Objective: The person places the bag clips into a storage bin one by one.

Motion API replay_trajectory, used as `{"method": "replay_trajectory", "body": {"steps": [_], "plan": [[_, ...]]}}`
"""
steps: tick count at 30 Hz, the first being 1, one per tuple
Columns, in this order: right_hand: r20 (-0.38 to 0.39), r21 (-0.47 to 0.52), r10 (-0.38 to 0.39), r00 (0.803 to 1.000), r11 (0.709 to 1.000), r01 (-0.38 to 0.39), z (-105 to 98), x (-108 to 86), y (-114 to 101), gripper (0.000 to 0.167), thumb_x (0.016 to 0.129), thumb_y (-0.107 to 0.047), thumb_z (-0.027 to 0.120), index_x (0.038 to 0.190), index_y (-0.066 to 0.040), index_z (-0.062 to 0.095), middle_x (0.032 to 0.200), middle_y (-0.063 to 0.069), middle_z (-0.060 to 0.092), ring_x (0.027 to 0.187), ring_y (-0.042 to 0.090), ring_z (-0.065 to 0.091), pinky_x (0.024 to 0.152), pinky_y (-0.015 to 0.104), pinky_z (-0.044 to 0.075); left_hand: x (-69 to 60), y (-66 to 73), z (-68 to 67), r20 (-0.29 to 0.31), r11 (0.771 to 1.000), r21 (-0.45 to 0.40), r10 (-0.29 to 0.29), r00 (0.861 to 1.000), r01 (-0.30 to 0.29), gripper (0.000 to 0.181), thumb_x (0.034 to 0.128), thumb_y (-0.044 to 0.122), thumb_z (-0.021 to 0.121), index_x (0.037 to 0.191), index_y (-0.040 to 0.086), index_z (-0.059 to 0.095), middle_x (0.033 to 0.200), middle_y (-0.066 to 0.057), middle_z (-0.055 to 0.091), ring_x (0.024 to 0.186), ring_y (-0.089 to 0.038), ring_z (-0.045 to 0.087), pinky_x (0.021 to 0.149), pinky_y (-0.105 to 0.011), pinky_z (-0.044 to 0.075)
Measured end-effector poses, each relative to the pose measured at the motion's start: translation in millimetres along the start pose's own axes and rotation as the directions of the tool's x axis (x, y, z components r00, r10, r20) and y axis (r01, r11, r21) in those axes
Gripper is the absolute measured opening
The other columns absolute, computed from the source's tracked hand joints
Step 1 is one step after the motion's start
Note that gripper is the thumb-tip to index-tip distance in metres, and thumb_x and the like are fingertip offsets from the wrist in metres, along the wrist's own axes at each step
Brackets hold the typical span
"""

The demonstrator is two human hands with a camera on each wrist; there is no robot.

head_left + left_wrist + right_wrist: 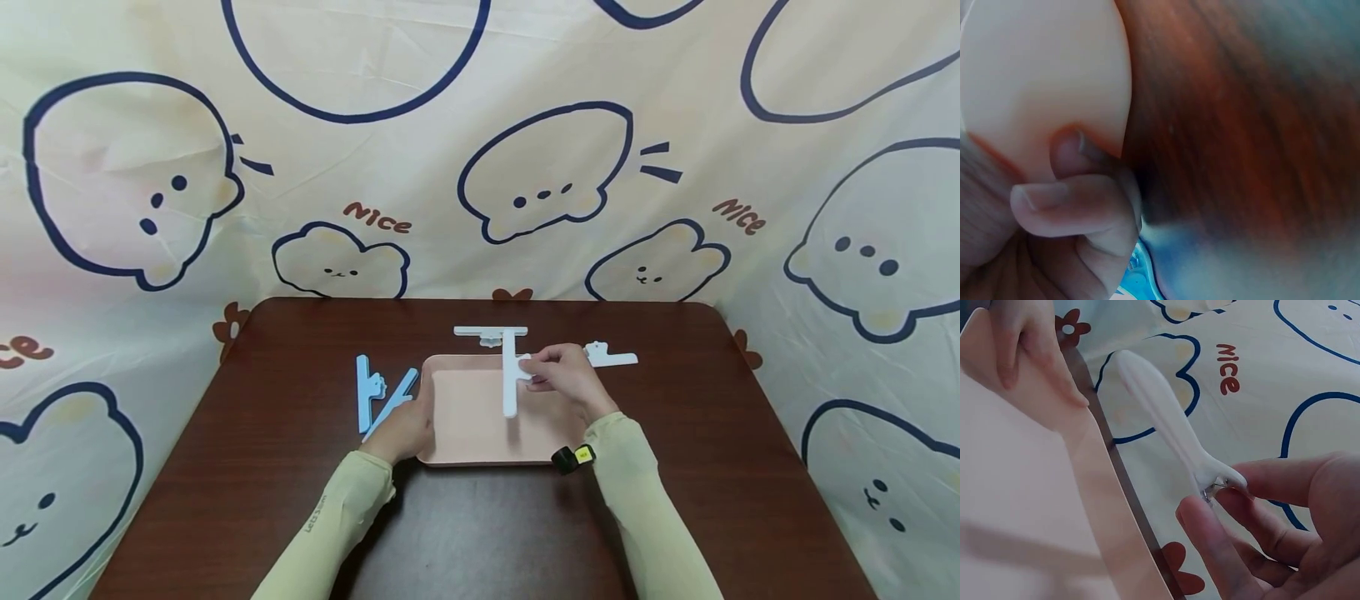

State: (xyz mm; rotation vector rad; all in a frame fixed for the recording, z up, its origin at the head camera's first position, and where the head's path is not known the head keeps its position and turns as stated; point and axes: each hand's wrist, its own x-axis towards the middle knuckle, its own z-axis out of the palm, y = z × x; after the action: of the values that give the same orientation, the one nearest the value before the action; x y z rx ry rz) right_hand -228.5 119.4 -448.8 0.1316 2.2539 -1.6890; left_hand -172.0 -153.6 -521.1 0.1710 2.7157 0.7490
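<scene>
My right hand (pixel 566 379) pinches a white bag clip (pixel 510 383) by its lever tabs, holding it above a pale pink tray (pixel 468 417). In the right wrist view, the clip's long bar (pixel 1160 400) points away from the thumb and fingers, with a bit of metal spring showing. At the tray's left side, my left hand (pixel 402 429) grips the rim; the left wrist view shows its curled fingers (pixel 1079 206) against the tray (pixel 1047 69). Close beside that hand lies a blue bag clip (pixel 397 400), partly hidden by it.
Another blue clip (pixel 364 396) lies farther left. A pale clip (pixel 472 331) lies behind the tray, and a whitish one (pixel 613 359) lies to the right, partly behind my right hand. The brown table (pixel 712 500) meets a patterned cloth (pixel 435 167) at its back edge.
</scene>
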Motion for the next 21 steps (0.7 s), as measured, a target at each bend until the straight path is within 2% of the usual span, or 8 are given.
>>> {"method": "replay_trajectory", "body": {"steps": [3,7,12,16,21], "plan": [[0.009,0.007,0.009,1.0,1.0,-0.009,4,1.1,0,0.021,0.093,-0.016,0.079,0.102,0.002,0.074,0.106,0.016,0.069,0.076,0.017,0.072,0.08,0.039,0.062,-0.2,-0.1,0.5,0.002,1.0,-0.003,-0.004,1.0,0.004,0.096,0.0982,0.002,0.05,0.163,0.01,-0.021,0.066,-0.005,0.056,0.052,-0.019,0.055,0.057,-0.032,0.045],[0.025,0.024,0.02,0.999,0.999,-0.021,11,2.2,1,0.021,0.092,-0.016,0.079,0.101,0.003,0.075,0.108,0.016,0.069,0.074,0.016,0.072,0.075,0.035,0.063,0.3,-0.4,1.4,0.006,1.0,-0.004,-0.004,1.0,0.004,0.098,0.0976,0.002,0.05,0.163,0.012,-0.022,0.067,-0.005,0.057,0.053,-0.019,0.056,0.056,-0.032,0.045],[0.044,0.031,0.022,0.999,0.999,-0.023,20,3.5,4,0.02,0.09,-0.014,0.081,0.099,0.003,0.076,0.1,0.015,0.069,0.072,0.016,0.073,0.071,0.033,0.063,0.2,-0.7,1.4,0.001,1.0,0.005,-0.002,1.0,0.002,0.099,0.0963,0.002,0.051,0.163,0.011,-0.021,0.068,-0.004,0.058,0.055,-0.018,0.056,0.059,-0.032,0.046],[0.046,0.001,0.019,0.999,1.0,-0.019,26,3.8,5,0.018,0.089,-0.016,0.083,0.095,0.0,0.078,0.096,0.013,0.068,0.072,0.016,0.073,0.077,0.04,0.063,0.5,-1.4,1.4,0.007,1.0,-0.009,-0.008,1.0,0.008,0.105,0.0939,0.0,0.055,0.163,0.013,-0.023,0.067,-0.005,0.058,0.054,-0.019,0.056,0.057,-0.033,0.046],[0.103,0.032,0.034,0.994,0.999,-0.038,32,4.3,6,0.017,0.09,-0.011,0.081,0.097,0.003,0.074,0.096,0.013,0.068,0.072,0.017,0.071,0.085,0.046,0.061,1.5,-2.8,1.1,0.002,1.0,0.002,0.001,1.0,-0.001,0.102,0.095,0.001,0.054,0.163,0.012,-0.022,0.068,-0.005,0.057,0.056,-0.018,0.056,0.059,-0.032,0.046]]}}
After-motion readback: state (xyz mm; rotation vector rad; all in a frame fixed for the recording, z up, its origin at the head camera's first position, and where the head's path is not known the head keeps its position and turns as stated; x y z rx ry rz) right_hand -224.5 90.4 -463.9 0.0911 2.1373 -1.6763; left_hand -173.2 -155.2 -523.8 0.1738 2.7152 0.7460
